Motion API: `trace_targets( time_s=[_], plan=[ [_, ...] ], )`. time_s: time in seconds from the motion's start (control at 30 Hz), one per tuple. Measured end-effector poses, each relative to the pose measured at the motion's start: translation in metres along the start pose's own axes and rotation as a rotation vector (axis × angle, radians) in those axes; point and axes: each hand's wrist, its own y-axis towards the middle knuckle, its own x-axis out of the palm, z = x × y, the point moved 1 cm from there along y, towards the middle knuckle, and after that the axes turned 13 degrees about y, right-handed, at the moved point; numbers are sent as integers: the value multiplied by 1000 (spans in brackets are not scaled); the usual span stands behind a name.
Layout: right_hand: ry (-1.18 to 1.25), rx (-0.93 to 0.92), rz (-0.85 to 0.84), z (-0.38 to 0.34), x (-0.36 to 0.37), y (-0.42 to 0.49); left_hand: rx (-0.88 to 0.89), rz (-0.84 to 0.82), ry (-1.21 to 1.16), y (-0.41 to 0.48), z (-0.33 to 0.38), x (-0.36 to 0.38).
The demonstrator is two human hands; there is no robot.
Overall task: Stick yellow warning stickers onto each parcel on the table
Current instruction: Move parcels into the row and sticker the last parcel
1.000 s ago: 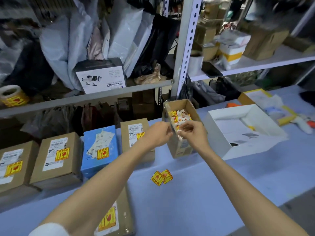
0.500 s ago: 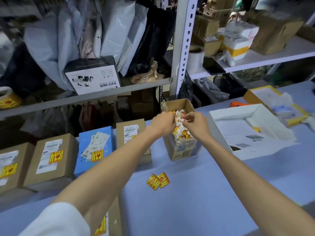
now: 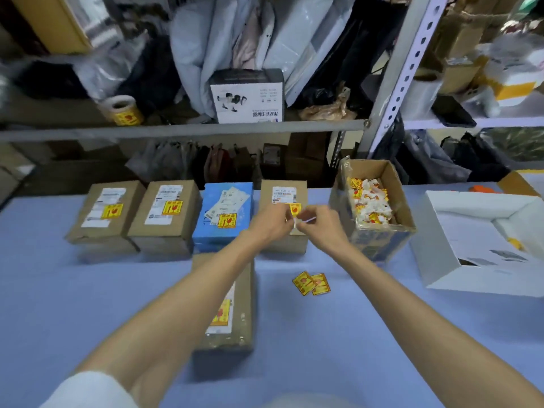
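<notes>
A person's left hand (image 3: 272,222) and right hand (image 3: 319,228) meet above a blue-covered bench (image 3: 338,334), fingertips pinched together on a small yellow warning sticker (image 3: 294,209) and a strip of white backing paper (image 3: 304,221), directly over the rightmost brown parcel (image 3: 284,195) in a back row of four. Both hands are closed to a fine pinch rather than a fist; motion blur hides which fingers grip the sticker and which the backing. To the left in that row stand a blue parcel (image 3: 225,207) and two more brown parcels (image 3: 167,213) (image 3: 106,213), each already carrying a yellow sticker below or beside its white shipping label. A fifth brown parcel (image 3: 235,304) lies nearer the person, partly hidden under the left forearm, with a yellow sticker showing on its top. Just right of the hands sits an open cardboard box (image 3: 376,240) heaped with yellow stickers and crumpled white backings. Two loose stickers (image 3: 311,283) lie overlapping on the bench in front of it. An open white carton (image 3: 477,245) rests at the right edge. On the metal shelf (image 3: 182,131) behind, a roll of the same yellow stickers (image 3: 125,111) stands beside grey mailing bags and a black-and-white product box (image 3: 248,97).
</notes>
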Motion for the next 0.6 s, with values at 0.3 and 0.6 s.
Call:
trace_targets(
  time_s=[0.3, 0.6],
  plan=[
    [-77, 8, -327, -7, 116, -39, -329, -18, -92, -95, -111, 30],
    [10, 95, -203, 10, 146, -74, -597, -14, -368, -147, -150, 65]
  ],
)
